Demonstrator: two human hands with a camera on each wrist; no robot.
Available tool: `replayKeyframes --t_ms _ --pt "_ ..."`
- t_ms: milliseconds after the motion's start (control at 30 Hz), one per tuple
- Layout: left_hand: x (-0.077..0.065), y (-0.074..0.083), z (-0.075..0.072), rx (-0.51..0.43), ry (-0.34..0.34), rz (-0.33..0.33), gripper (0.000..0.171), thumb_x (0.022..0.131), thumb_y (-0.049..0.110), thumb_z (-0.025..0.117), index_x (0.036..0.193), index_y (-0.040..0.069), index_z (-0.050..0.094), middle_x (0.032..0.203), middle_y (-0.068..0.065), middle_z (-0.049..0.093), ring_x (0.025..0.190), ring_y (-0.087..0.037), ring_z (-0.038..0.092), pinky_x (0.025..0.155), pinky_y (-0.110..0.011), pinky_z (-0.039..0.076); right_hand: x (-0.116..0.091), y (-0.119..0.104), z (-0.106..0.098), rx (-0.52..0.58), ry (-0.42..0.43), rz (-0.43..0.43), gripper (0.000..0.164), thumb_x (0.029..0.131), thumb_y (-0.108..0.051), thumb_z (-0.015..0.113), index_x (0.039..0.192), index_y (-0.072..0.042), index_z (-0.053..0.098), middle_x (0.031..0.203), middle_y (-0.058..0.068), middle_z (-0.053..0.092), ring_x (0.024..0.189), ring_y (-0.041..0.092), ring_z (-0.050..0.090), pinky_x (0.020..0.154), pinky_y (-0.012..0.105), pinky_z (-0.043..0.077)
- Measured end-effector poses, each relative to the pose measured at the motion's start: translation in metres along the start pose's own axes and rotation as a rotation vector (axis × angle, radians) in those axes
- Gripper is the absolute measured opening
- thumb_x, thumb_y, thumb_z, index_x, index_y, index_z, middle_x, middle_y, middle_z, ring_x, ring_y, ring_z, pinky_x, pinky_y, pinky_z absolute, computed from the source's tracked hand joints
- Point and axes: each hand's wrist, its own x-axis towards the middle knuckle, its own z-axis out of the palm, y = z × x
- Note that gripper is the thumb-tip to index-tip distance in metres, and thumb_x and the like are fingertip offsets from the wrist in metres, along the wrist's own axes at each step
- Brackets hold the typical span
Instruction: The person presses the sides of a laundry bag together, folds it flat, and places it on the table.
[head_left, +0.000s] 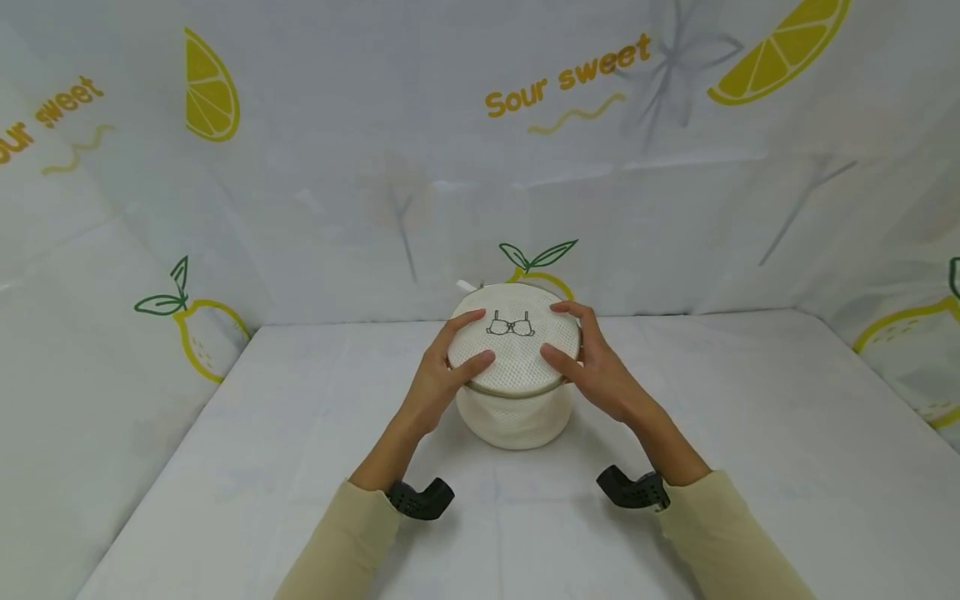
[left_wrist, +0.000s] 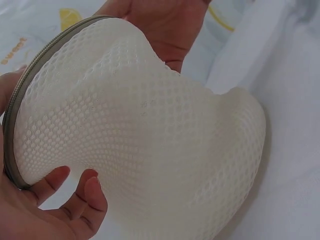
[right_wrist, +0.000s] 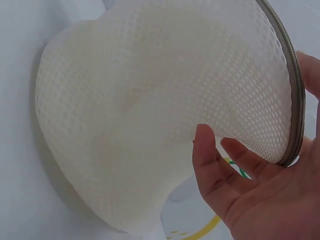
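Note:
A cream mesh laundry bag [head_left: 514, 421] stands on the white-covered table, its round lid tilted toward me with a small bra drawing on it. My left hand [head_left: 438, 379] grips the lid's left edge, thumb and a finger on top and other fingers curled underneath. Opposite it, my right hand [head_left: 603, 379] holds the right edge in the same way. A brown zipper [right_wrist: 298, 95] runs round the rim and looks closed along the part in the right wrist view. In the left wrist view the mesh side wall [left_wrist: 150, 125] sags in folds down to the table.
A white cloth [head_left: 247, 483] covers the table under the bag. Behind it hangs a white sheet [head_left: 322, 208] with lemon prints and "Sour sweet" lettering. Each wrist wears a black camera mount [head_left: 423, 500].

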Motion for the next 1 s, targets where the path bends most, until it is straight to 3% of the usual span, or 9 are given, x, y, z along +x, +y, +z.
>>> replayKeyframes --t_ms 133,367,500,600,833,1000 --pt "0.001 -0.002 0.001 -0.016 -0.003 -0.001 0.056 0.091 0.023 0.066 0.142 0.029 0.044 0.147 0.003 0.034 0.132 -0.018 0.034 0.108 -0.043 0.026 0.0 0.003 0.003 0.036 0.003 -0.013 0.056 0.098 -0.027 0.056 0.143 -0.02 0.024 0.142 0.014 0.027 0.102 0.03 0.052 0.075 0.037 0.051" --pt "0.003 -0.008 0.003 -0.032 -0.002 -0.008 0.055 0.089 0.026 0.068 0.14 0.034 0.046 0.145 0.006 0.037 0.13 -0.017 0.036 0.108 -0.042 0.028 0.001 0.008 0.007 0.192 -0.005 -0.008 0.056 0.099 -0.025 0.053 0.144 -0.018 0.021 0.148 0.011 0.019 0.113 0.033 0.049 0.081 0.037 0.05" --pt "0.003 -0.011 0.004 -0.03 0.005 -0.005 0.055 0.089 0.03 0.069 0.139 0.034 0.047 0.146 0.006 0.036 0.131 -0.017 0.035 0.108 -0.044 0.027 0.001 0.012 0.01 0.226 0.007 0.012 0.056 0.099 -0.026 0.053 0.144 -0.019 0.02 0.148 0.011 0.018 0.113 0.034 0.049 0.083 0.038 0.049" --pt "0.003 -0.014 0.005 -0.032 0.009 -0.003 0.055 0.089 0.03 0.069 0.139 0.032 0.047 0.145 0.005 0.037 0.131 -0.016 0.035 0.108 -0.043 0.026 0.001 0.014 0.012 0.248 0.018 0.015 0.057 0.099 -0.026 0.053 0.144 -0.019 0.021 0.148 0.011 0.02 0.113 0.033 0.049 0.083 0.036 0.049" --pt "0.002 -0.016 0.006 -0.082 0.021 -0.006 0.056 0.087 0.026 0.071 0.139 0.03 0.049 0.146 0.005 0.037 0.132 -0.015 0.035 0.109 -0.042 0.027 0.001 0.017 0.017 0.422 0.003 -0.014 0.057 0.1 -0.017 0.051 0.145 -0.017 0.016 0.143 0.016 0.029 0.109 0.026 0.055 0.081 0.03 0.052" --pt "0.002 -0.018 0.007 -0.117 0.017 -0.015 0.056 0.088 0.022 0.071 0.139 0.029 0.049 0.146 0.004 0.037 0.132 -0.016 0.036 0.107 -0.041 0.029 0.001 0.02 0.02 0.47 0.006 -0.033 0.056 0.1 -0.014 0.05 0.144 -0.016 0.017 0.142 0.017 0.031 0.105 0.023 0.059 0.079 0.031 0.053"
